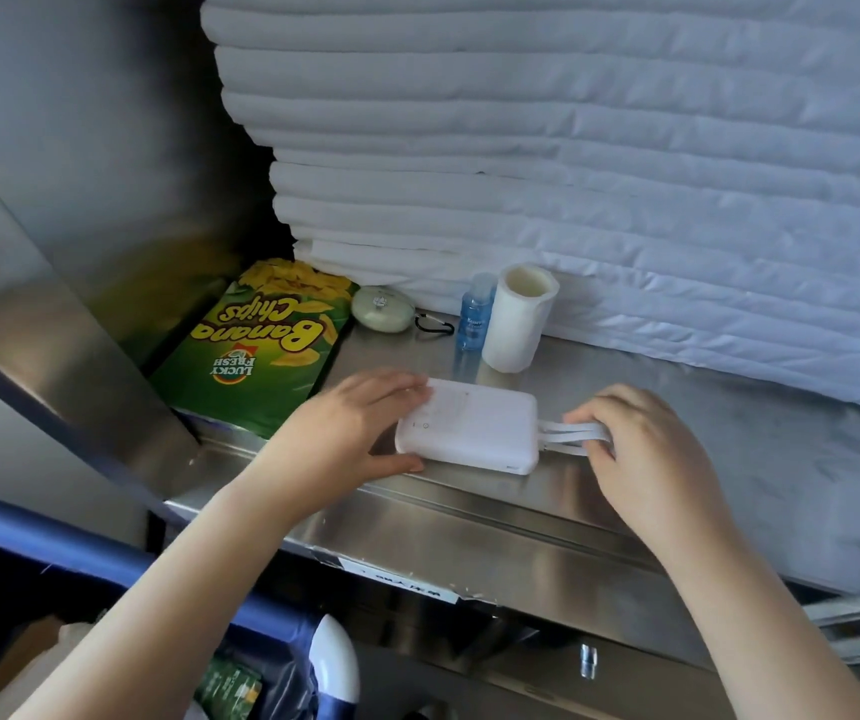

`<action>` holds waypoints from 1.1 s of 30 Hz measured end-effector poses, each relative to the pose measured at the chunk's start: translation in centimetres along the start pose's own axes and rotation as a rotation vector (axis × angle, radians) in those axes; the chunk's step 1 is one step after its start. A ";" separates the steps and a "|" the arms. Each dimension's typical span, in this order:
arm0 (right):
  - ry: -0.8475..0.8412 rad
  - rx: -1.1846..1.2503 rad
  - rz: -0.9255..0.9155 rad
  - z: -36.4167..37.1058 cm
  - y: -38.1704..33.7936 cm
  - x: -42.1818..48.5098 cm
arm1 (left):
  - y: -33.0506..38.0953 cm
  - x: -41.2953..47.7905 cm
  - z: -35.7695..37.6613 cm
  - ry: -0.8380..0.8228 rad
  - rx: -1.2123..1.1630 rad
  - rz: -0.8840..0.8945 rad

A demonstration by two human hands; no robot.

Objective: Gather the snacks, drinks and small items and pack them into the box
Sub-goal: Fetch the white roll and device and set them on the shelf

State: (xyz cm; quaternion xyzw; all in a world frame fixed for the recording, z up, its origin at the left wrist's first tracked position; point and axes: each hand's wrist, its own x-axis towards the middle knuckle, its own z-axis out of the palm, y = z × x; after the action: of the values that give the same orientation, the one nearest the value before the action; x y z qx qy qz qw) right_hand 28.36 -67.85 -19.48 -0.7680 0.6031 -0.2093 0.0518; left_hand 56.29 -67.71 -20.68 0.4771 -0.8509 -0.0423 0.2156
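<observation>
"On the steel shelf (677, 407), what's the task item?"
"Power bank (469, 426). White, smooth matte plastic, flat slab, rounded corners. Lies flat, and the shelf's front lip runs just on its near side."
"Long axis?"
"Left to right, skewed a bit, left end farther back. Cables (568, 433) leave its right short end and point right. They're flat white straps, three or so, hard to count."
"Hands?"
"Left hand (349, 423) grips the power bank's left end: fingers over the far corner, thumb along the near edge. Right hand (646, 449) is just right of the power bank, fingers curled round the cables, pinching them together."
"Neighbours?"
"Chip bag (256, 350) behind-left of the power bank. Glossy green foil, lying flat, print upside down to the camera. Farther behind it there's a round case (381, 309), pale green and smooth, with a black clip (435, 324) beside it. Straight behind the power bank are a small bottle (475, 314), clear blue plastic and upright, and a white roll (516, 319), a soft-looking cylinder, upright, hollow top. Bottle and roll stand just beside each other; can't tell if they touch."
"Backdrop?"
"Stack of white padded sheets (521, 148) behind and right of the power bank, with a quilted, wrinkled surface."
"Free room?"
"Bare brushed steel right of the power bank, beyond the right hand. It's tight behind, with the bottle and roll near. Beyond the chip bag on the left, a steel wall (105, 174) closes that side."
</observation>
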 end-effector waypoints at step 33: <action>0.131 -0.141 -0.140 1.0 -0.2 -1.1 | 5.8 4.0 3.1 0.120 0.245 0.076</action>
State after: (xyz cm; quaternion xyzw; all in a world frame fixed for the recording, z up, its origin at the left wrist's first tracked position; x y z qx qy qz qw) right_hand 28.72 -66.95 -20.62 -0.7948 0.5631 -0.2193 -0.0566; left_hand 48.60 -68.31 -20.58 0.4691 -0.8527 0.0988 0.2076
